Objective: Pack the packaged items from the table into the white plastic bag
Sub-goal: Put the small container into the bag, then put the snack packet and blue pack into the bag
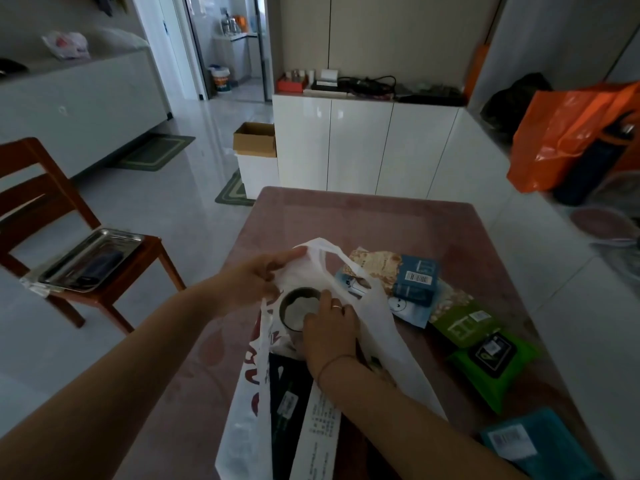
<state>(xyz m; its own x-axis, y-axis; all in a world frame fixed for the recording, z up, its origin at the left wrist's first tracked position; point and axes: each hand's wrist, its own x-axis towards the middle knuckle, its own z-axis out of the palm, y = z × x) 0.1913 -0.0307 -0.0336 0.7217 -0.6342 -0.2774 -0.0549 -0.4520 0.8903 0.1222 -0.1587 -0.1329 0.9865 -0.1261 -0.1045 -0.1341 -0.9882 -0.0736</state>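
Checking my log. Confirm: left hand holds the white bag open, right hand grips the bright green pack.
Wrong item. Head view: left hand holds the white bag open, right hand grips a round tin; the bright green pack lies on the table.

Dim room, white cabinets [363, 147], wooden chair [52, 202]

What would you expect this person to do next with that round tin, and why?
Probably lower the round tin deeper and let go. The right hand holds it just inside the mouth of the white plastic bag, which the left hand holds open. Other packs, like the blue box, lie unpacked on the table.
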